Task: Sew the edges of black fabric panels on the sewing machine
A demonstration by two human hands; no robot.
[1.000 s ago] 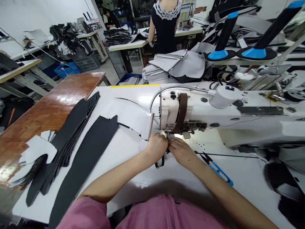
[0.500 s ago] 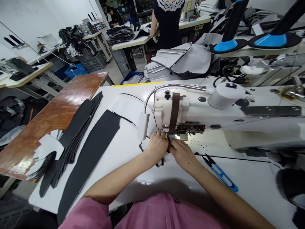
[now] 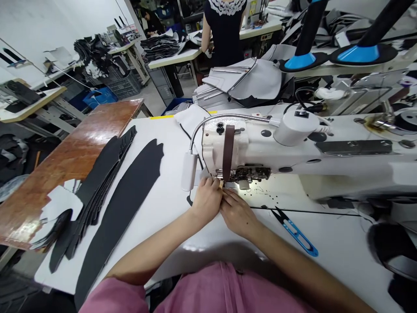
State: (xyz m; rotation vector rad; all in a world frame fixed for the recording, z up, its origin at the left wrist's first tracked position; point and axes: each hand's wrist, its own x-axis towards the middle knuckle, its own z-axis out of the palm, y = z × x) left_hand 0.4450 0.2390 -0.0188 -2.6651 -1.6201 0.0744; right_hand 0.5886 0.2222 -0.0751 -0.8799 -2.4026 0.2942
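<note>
At the sewing machine's needle, my left hand (image 3: pixel 207 199) is closed, its fingers bent over the end of a light grey fabric panel (image 3: pixel 192 118) with a black edge. The panel runs out behind and to the left of the machine head. Close against it, my right hand (image 3: pixel 237 214) has its fingers pressed together on the same work, just in front of the presser foot. My fingers hide most of the held end. The sewing machine (image 3: pixel 247 145) has a brown strap hanging over its head and a white lamp (image 3: pixel 189 171) on a bendable neck.
Blue thread snips (image 3: pixel 298 232) lie right of my hands. On the left are a long black panel (image 3: pixel 120 208), a stack of black pieces (image 3: pixel 97 187) and white cut pieces (image 3: pixel 61 202). Grey panels (image 3: pixel 241 80) are piled behind the machine. A person (image 3: pixel 224 32) stands beyond.
The grey panel has slid away from me, its far part now raised behind the lamp. Black-and-white bits below my hands are out of sight. The whole view has shifted slightly.
</note>
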